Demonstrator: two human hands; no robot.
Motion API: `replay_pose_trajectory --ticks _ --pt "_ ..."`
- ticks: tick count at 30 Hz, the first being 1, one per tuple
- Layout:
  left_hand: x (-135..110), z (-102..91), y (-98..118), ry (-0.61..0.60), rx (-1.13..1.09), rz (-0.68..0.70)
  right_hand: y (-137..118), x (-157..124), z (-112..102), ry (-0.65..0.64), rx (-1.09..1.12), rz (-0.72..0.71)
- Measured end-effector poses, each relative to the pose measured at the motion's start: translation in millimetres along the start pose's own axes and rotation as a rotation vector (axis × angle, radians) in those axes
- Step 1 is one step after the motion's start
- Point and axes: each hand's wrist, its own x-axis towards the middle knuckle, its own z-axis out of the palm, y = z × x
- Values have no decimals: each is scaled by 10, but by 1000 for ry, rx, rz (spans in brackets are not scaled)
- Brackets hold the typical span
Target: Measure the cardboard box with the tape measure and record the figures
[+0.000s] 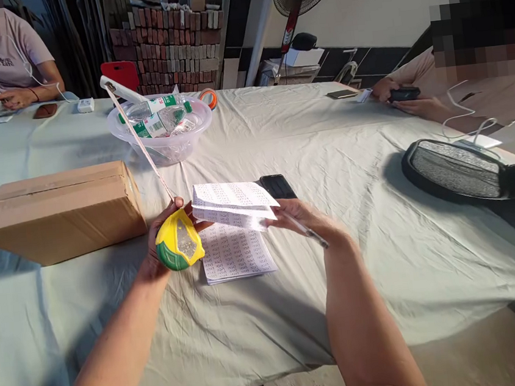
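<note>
My left hand [155,240] is closed around a yellow and green tape measure [180,241]. From it a thin pale strip [142,145] runs up and away toward the basin. My right hand [308,217] pinches a folded paper sheet [233,198] covered in rows of small writing, and a slim silver pen [306,231] lies along its fingers. Left fingertips reach the sheet's near left side, partly hidden. Beneath it, more written paper [239,253] rests on the cloth. A dark phone [278,186] lies just behind my right hand.
A cardboard box [64,216] stands at left. Behind it, a translucent basin [167,142] holds plastic bottles [162,122], with an orange tape roll [208,98] beside it. A black mesh-covered object [455,166] lies at right. Two people sit across the cloth-covered table [412,262].
</note>
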Motion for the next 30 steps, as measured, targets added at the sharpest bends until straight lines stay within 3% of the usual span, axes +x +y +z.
replay_pose_trajectory --ticks 5,13,22,30 --pt "-45 60 4 9 -3 50 49 -43 178 -61 -173 -64" --pt "-84 18 -18 -11 -4 58 215 -52 476 24 -311 -131" --pt "-78 -6 49 16 83 7 393 -17 504 111 -201 -158" --pt "-68 -50 24 20 78 25 268 -42 540 316 175 -38"
